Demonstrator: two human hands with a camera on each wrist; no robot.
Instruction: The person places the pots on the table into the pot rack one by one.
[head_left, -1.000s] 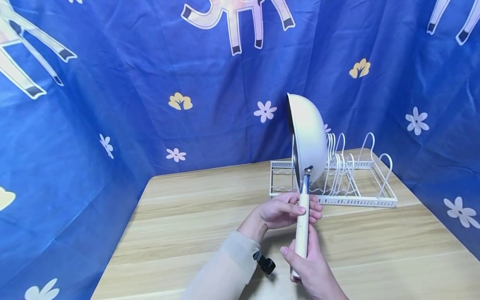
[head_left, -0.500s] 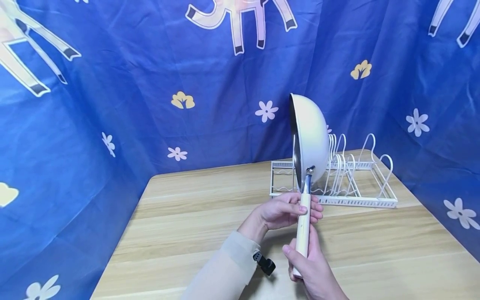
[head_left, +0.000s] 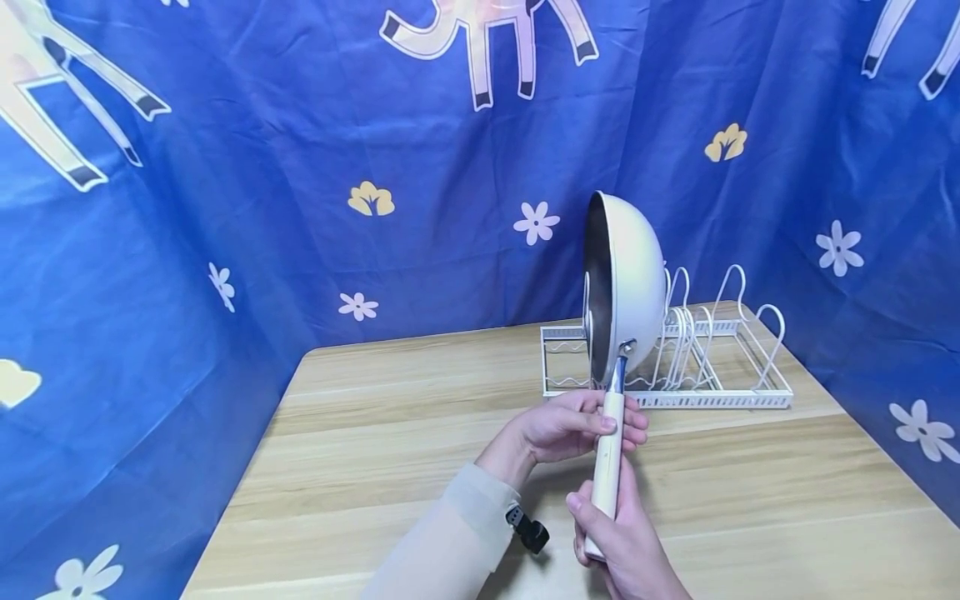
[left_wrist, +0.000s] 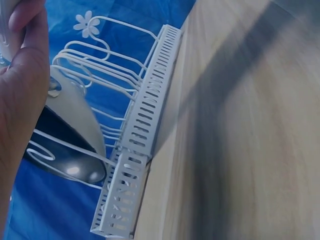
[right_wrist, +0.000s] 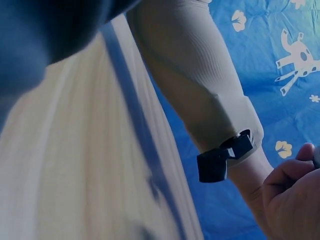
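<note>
A white wok with a dark inside stands on its edge, opening facing left, among the wires at the left part of a white wire rack. Its cream handle slopes toward me. My left hand holds the handle near the metal neck, thumb on top and fingers behind it. Lower down, my right hand grips the handle's end. In the left wrist view the wok's dark inside sits behind a rack wire; whether its rim touches the rack's base is hard to tell.
The rack's several upright loops stand right of the wok. Beneath is a wooden table, enclosed by a blue patterned curtain. A black strap sits on the left sleeve.
The wok has turned slightly, showing more of its dark inside, and shifted a little right and down. Both hands keep their places on the handle.
</note>
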